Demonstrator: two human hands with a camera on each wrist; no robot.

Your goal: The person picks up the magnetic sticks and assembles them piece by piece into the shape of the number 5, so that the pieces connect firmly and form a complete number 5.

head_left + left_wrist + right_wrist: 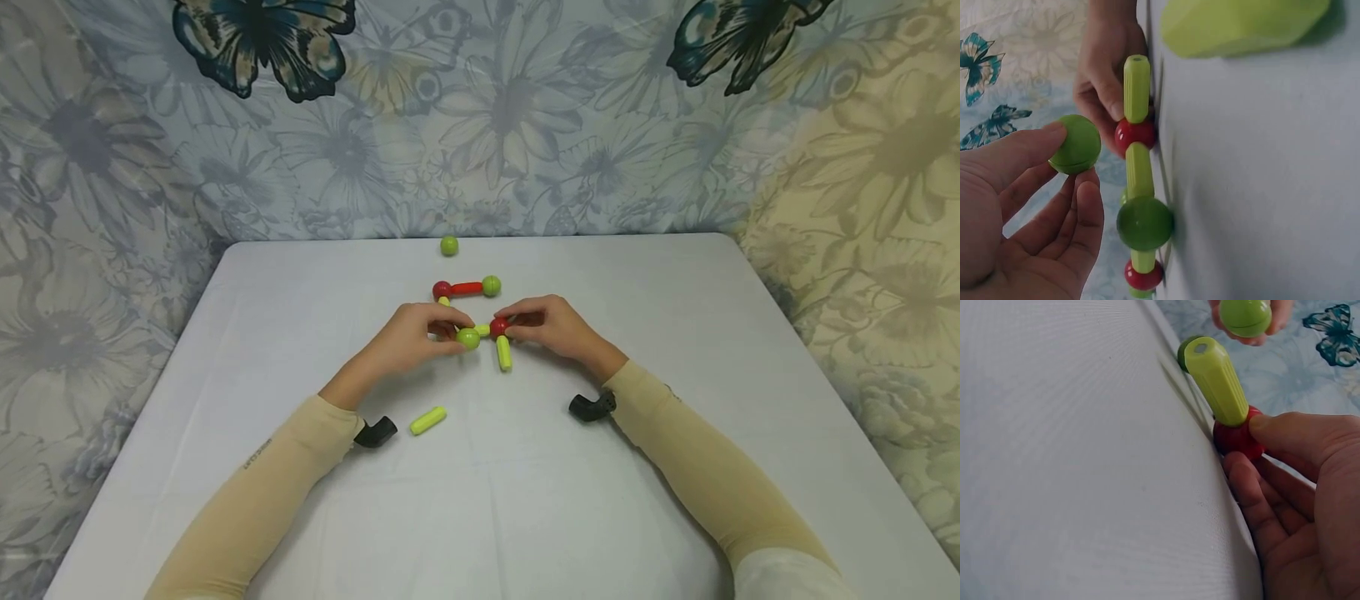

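Observation:
My left hand (420, 333) pinches a loose green ball (1075, 144) between thumb and fingers, raised above the table. Thumb and fingers of my right hand (558, 333) grip a red ball (1239, 434) at the near right corner of a ball-and-rod chain lying on the table. From that red ball one yellow-green rod (504, 354) points toward me. Another yellow-green rod (1139, 172) runs left to a green ball (1145, 223) in the chain, which the left hand covers in the head view. Beyond, a second red ball (442, 290) carries a red rod (467, 288) ending in a green ball (491, 286).
A single yellow-green rod (428, 421) lies loose on the white table (450, 517), right of the left wrist. At the table's far edge sits another loose green ball (449, 246). Patterned fabric with butterflies (262, 50) hangs behind the table.

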